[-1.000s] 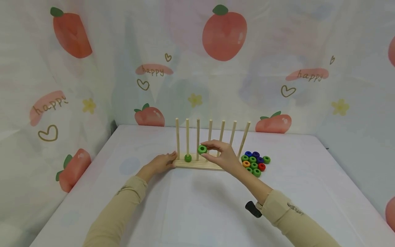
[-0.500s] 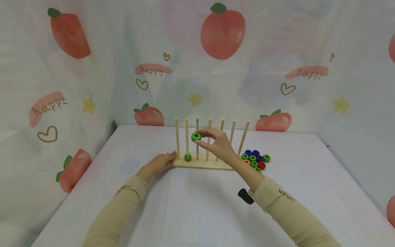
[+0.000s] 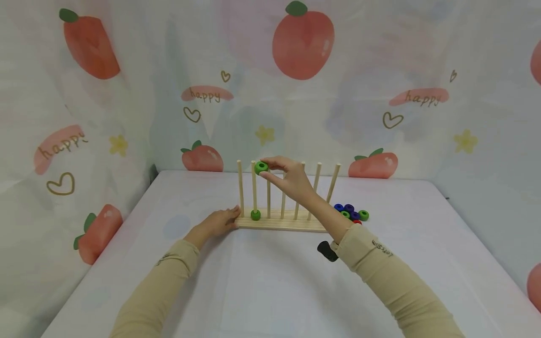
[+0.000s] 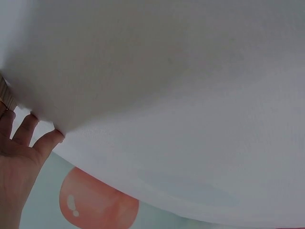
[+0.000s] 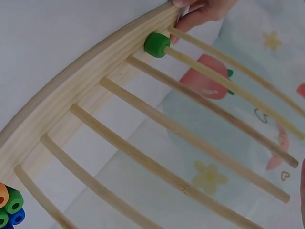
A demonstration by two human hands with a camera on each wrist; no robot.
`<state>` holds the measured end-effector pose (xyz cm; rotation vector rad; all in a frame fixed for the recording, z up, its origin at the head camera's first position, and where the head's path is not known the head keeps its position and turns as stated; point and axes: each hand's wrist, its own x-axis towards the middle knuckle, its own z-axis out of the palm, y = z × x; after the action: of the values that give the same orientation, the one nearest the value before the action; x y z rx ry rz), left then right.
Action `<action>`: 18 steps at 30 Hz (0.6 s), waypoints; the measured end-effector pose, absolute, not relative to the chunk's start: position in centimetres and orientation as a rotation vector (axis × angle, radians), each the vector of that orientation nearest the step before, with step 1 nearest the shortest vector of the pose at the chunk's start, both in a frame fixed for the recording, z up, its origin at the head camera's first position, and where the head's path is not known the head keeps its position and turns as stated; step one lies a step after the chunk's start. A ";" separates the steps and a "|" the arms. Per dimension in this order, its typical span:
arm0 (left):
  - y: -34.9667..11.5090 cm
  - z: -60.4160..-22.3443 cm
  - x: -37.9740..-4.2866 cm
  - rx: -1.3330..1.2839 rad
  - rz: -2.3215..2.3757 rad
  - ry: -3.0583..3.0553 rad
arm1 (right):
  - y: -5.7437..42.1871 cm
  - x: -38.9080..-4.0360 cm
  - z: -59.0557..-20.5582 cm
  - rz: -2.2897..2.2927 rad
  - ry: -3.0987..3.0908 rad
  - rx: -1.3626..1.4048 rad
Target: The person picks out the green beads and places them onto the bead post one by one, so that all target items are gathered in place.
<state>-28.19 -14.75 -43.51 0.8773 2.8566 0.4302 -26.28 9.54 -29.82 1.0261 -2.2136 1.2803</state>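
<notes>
My left hand [image 3: 220, 221] holds the left end of a wooden peg rack [image 3: 279, 226]; in the right wrist view its digits lie on both sides of that end. A green bead [image 5: 156, 45] sits at the bottom of the second peg from the left. Above the rack, my right hand [image 3: 293, 180] pinches another green bead [image 3: 259, 172] between thumb and fingers. This bead is level with the second peg's top, just right of it, its hole tilted toward the head camera. The right hand's fingers are out of the right wrist view.
Loose beads [image 3: 349, 209] in green, blue, purple and red lie right of the rack, partly hidden by the right forearm. An orange bead [image 5: 3, 194] shows among them in the right wrist view. The white table [image 3: 253, 281] meets a printed cloth backdrop behind.
My right hand has lifted the green bead and carried it left, from in front of the third peg to near the second peg's top. The left hand keeps its place on the rack.
</notes>
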 end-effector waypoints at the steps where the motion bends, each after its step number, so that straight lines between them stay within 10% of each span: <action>1: -14.8 -43.5 -28.2 0.880 0.423 2.861 | 9.5 -26.4 -29.7 1.274 -2.215 1.027; 18: -14.7 -43.6 -28.3 0.874 0.435 2.843 | 9.0 -29.1 -28.2 1.195 -2.271 1.007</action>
<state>-28.29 -14.74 -43.63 0.8744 2.8426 0.4349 -29.10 9.04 -28.21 1.0069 -2.2714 1.1947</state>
